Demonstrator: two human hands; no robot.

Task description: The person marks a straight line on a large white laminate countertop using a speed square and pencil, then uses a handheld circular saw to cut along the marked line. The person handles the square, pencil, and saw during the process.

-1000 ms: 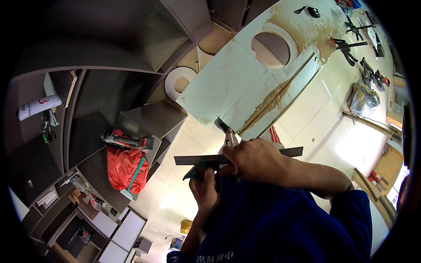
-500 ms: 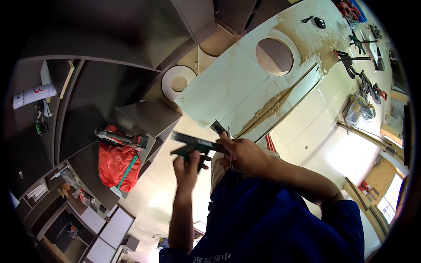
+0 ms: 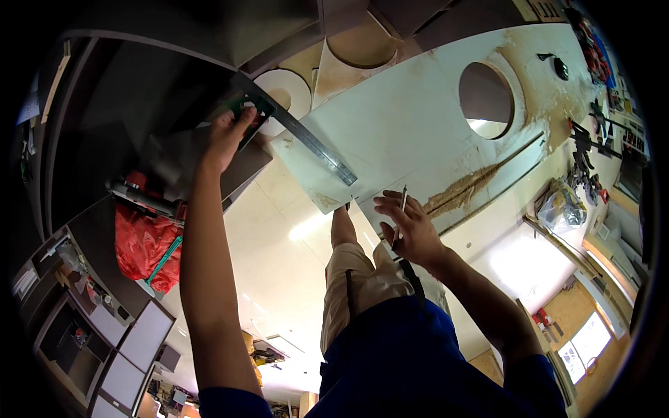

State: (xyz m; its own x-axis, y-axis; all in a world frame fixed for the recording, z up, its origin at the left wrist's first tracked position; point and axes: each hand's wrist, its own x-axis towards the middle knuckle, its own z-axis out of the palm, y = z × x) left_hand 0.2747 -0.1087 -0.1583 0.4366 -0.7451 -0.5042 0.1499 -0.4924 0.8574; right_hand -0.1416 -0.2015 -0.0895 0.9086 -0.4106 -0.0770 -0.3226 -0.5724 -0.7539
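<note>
**CAUTION: SQUARE PIVOT**

Your left hand (image 3: 230,139) grips the green-headed square (image 3: 301,132) at one end; unsupported, its blade (image 3: 330,159) could swing across the pale board (image 3: 404,125) beneath, contact unclear. Your right hand (image 3: 414,228) holds a pen-like tool (image 3: 403,200); loosely spread fingers could drop it.

- part of the green square handle (image 3: 263,110) is hidden by the left hand (image 3: 233,132)
- the slim stick (image 3: 404,198) runs partly behind the fingers of the right hand (image 3: 414,230); its kind is too small to tell
- the pale disc (image 3: 298,83) is partly covered by the steel blade (image 3: 317,148)
- the left forearm (image 3: 209,279) hides an edge of the red bag (image 3: 143,244)
- the lower edge cuts off the blue shirt (image 3: 390,355)
</note>
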